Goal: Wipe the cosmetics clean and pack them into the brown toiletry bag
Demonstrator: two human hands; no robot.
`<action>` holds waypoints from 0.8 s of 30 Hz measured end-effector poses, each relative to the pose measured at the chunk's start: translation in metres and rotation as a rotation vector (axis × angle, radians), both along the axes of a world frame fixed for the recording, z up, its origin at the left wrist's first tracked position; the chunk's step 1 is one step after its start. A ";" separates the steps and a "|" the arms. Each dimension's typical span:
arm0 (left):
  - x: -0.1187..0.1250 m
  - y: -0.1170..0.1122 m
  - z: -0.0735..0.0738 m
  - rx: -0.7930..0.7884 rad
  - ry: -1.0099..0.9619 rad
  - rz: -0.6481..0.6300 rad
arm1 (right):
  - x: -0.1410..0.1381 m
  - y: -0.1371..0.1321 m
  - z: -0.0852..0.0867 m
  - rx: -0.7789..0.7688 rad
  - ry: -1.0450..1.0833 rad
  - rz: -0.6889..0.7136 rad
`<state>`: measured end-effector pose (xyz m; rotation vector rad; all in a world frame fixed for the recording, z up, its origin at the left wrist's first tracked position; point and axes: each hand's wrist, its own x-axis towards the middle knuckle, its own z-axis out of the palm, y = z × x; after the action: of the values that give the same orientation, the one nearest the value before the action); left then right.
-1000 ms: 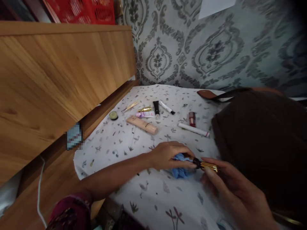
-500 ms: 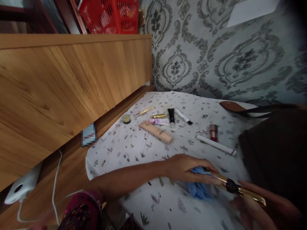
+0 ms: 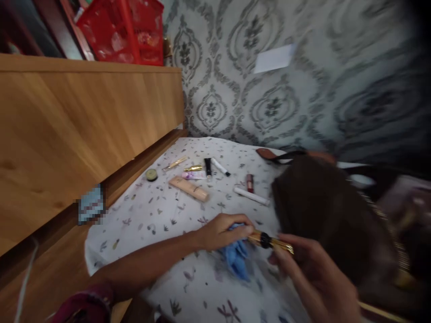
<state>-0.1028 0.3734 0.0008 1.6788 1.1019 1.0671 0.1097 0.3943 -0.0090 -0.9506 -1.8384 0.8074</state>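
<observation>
My left hand (image 3: 220,231) is closed around a crumpled blue cloth (image 3: 236,260) and one end of a gold cosmetic tube (image 3: 256,236) with a black band. At the tube's other end, the fingers of my right hand (image 3: 306,264) pinch the gold part. Both hands are above the patterned white sheet (image 3: 134,224). Beyond them lie a beige squeeze tube (image 3: 189,188), a slim white tube (image 3: 251,196) and a small dark red cosmetic container (image 3: 249,183). Motion blurs the tube's details, and the cloth hides its left end.
A dark brown bag (image 3: 319,215) stands at the right, its strap on the sheet. Farther back lie a round pot (image 3: 151,175), a black tube (image 3: 208,167) and other small cosmetics. A wooden cabinet (image 3: 90,107) with a red basket (image 3: 117,36) runs along the left.
My view has swung right, so the sheet and cosmetics appear farther left and more of the bag shows. Both hands keep hold of the gold tube, and my right hand is seen more fully.
</observation>
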 end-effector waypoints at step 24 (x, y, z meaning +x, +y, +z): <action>0.068 -0.020 0.038 -0.216 0.039 0.304 | 0.020 -0.021 0.023 -0.448 0.569 0.216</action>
<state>-0.0349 0.3533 0.0385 1.3956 1.4769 1.0613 0.1294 0.3728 0.0138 -0.6887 -1.2935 1.4951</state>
